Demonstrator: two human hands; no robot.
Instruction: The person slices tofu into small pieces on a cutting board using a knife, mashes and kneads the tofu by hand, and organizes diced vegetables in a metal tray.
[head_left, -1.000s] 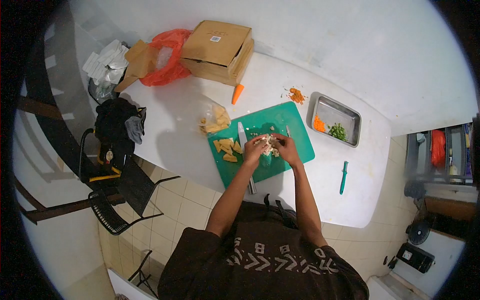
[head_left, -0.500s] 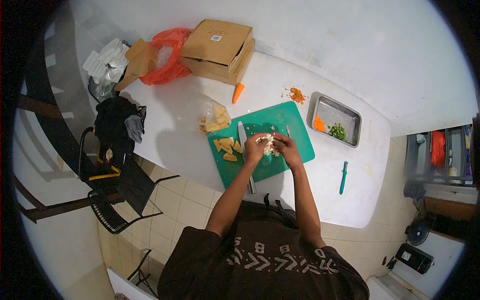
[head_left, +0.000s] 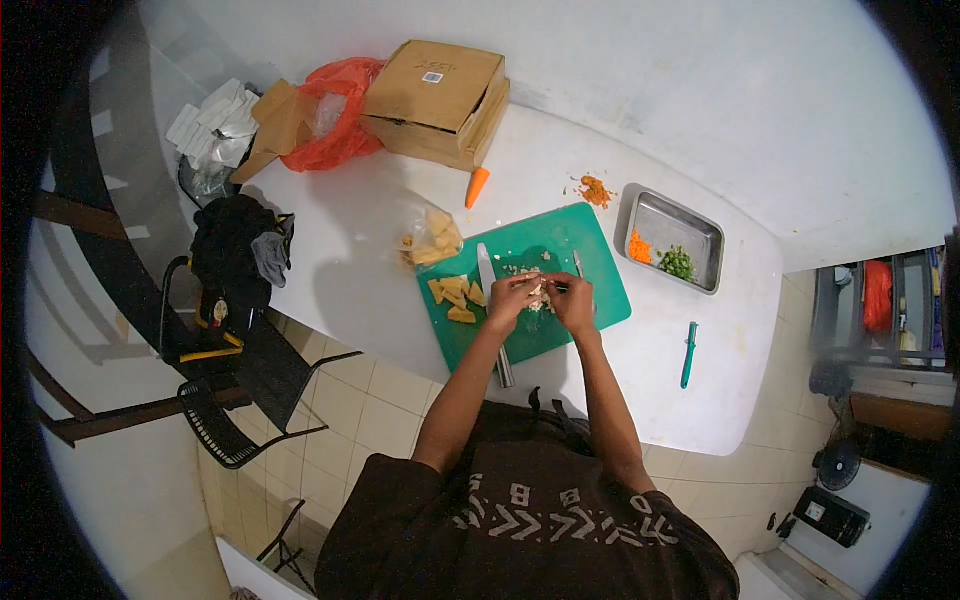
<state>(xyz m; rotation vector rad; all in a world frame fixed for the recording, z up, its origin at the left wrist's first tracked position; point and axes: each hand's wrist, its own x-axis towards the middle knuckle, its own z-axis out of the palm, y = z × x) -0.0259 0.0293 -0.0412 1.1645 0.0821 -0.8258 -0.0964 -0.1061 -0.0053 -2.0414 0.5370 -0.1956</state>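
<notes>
Left hand [head_left: 511, 298] and right hand [head_left: 572, 302] are meeting over pale pieces [head_left: 538, 299], whether pinching any cannot be told; knife [head_left: 486, 266] is lying toward ten o'clock.

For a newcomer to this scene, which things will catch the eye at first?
Probably the bright green board, under the left hand and right hand. Next, the red bag beside the cardboard box, at the far left of the table, and the metal tray with orange pieces and green pieces, right of the board.

One board [head_left: 602, 285], one tray [head_left: 697, 243], one peeler [head_left: 689, 358].
</notes>
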